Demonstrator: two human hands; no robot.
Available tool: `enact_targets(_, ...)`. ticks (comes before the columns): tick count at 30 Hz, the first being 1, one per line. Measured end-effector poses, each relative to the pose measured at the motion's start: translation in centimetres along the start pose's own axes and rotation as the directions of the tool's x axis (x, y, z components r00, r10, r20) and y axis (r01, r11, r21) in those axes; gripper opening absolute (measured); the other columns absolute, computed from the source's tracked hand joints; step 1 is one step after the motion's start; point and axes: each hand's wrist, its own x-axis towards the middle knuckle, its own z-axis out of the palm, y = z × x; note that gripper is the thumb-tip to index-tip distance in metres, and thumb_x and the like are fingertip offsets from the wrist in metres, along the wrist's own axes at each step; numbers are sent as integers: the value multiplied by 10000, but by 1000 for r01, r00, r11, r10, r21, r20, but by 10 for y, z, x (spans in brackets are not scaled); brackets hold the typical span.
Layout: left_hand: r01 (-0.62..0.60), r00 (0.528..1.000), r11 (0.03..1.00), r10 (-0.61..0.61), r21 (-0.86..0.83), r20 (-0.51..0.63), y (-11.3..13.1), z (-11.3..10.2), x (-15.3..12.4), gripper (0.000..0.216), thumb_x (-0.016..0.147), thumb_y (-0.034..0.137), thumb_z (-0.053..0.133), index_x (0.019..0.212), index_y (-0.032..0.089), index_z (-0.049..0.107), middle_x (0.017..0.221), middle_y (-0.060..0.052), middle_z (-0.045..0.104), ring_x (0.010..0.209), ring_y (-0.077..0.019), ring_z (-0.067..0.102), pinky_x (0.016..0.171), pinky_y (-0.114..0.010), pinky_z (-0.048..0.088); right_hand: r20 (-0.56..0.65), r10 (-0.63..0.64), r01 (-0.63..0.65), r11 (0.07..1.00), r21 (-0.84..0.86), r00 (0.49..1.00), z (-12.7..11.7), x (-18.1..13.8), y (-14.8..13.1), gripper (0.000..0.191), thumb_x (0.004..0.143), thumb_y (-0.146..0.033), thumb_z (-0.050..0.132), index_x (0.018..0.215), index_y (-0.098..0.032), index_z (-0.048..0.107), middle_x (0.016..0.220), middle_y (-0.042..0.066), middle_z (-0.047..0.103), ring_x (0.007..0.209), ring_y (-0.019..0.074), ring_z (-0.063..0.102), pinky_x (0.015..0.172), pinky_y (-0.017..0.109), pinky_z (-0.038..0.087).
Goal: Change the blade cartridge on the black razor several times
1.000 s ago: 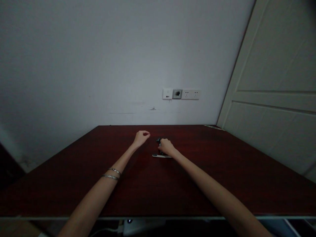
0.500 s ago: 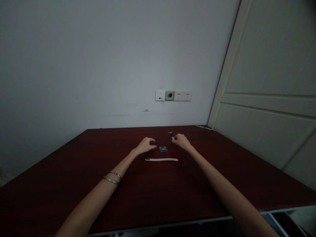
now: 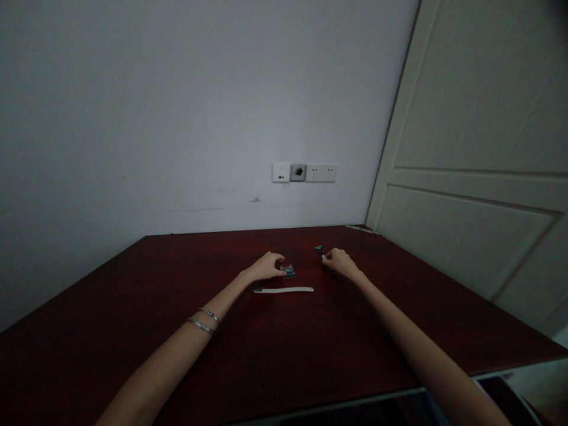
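Note:
My right hand (image 3: 341, 262) pinches the light handle of a razor (image 3: 323, 255), whose head points away from me, just above or on the dark red table. To its left lies a small clear plastic case (image 3: 288, 271) with teal-green pieces inside. My left hand (image 3: 267, 267) is at the left edge of this case, thumb and fingers apart around that side; whether they touch it I cannot tell. Nearer to me, a long thin white strip (image 3: 284, 290) with a grey left end lies flat across the table.
The table (image 3: 275, 349) runs up to a pale wall with a row of sockets (image 3: 322, 173). A cream panelled door (image 3: 470, 236) stands on the right. A thin printed strip (image 3: 361, 229) lies at the far right corner. Dark items show below the front edge.
My left hand has moved right, up to the clear case. My right hand has carried the razor further right, away from the case. The camera view has turned slightly right.

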Motion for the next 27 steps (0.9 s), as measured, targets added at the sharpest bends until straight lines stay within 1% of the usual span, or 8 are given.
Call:
enact_targets(3, 7, 1000, 1000, -7, 28, 2, -2, 2, -4, 475, 652, 332, 677, 1081, 136, 613, 1064, -105, 642, 974, -236, 583, 857, -312, 425, 19, -62, 61, 998, 28, 998, 7, -4, -19, 246, 725, -296, 574, 869, -148, 708, 855, 109, 692, 803, 197, 644, 643, 218, 418)
enact_targets(9, 38, 999, 999, -38, -5, 5, -5, 1, -11, 475, 661, 336, 662, 1084, 126, 610, 1051, -99, 647, 931, -222, 599, 824, -296, 441, 36, -216, 213, 974, 75, 976, 14, -11, -54, 218, 729, -282, 560, 818, -153, 711, 820, 95, 695, 773, 180, 639, 619, 205, 400)
enact_targets(11, 42, 999, 999, -42, -12, 9, -5, 2, -12, 487, 649, 332, 675, 1087, 131, 609, 1060, -96, 644, 939, -223, 596, 832, -296, 436, 40, -207, 204, 977, 62, 978, 15, -9, -57, 209, 723, -280, 567, 802, -150, 711, 813, 97, 694, 764, 180, 638, 613, 203, 400)
enact_targets(13, 37, 999, 999, -37, -9, 15, -4, 3, -12, 492, 642, 332, 684, 1089, 140, 609, 1057, -92, 644, 945, -225, 590, 838, -299, 430, 36, -176, 174, 984, 42, 984, 14, -5, -53, 214, 718, -290, 576, 808, -150, 710, 824, 97, 694, 765, 180, 639, 616, 202, 403)
enact_targets(15, 20, 1000, 1000, -20, 7, 23, -3, 4, -11, 489, 645, 341, 684, 1086, 142, 612, 1049, -92, 644, 947, -233, 579, 838, -309, 423, 23, -138, 138, 990, 22, 990, 11, 1, -43, 229, 714, -298, 580, 833, -151, 709, 833, 99, 693, 768, 184, 641, 624, 207, 407)
enact_targets(17, -2, 999, 1000, 2, 20, 35, -2, 5, -10, 480, 652, 357, 678, 1080, 148, 615, 1046, -88, 642, 951, -240, 567, 838, -318, 416, 2, -94, 94, 996, 3, 996, 5, 8, -26, 251, 718, -304, 574, 862, -148, 707, 842, 108, 691, 777, 193, 643, 633, 215, 412)
enact_targets(23, -24, 998, 1000, 23, 13, 56, -1, 10, -6, 452, 663, 369, 665, 1063, 163, 618, 1040, -78, 639, 938, -229, 557, 836, -319, 409, -65, 63, -67, 996, -60, 996, -22, 15, 41, 292, 735, -291, 549, 926, -131, 700, 865, 146, 682, 838, 234, 644, 682, 255, 428)
enact_targets(27, -7, 999, 1000, 6, 9, 40, -3, 16, -4, 496, 657, 343, 672, 1105, 142, 596, 1072, -94, 627, 951, -229, 550, 844, -317, 413, -62, 125, -131, 986, -105, 990, -24, 13, 74, 298, 734, -312, 545, 918, -137, 701, 897, 157, 675, 827, 245, 648, 671, 275, 438)
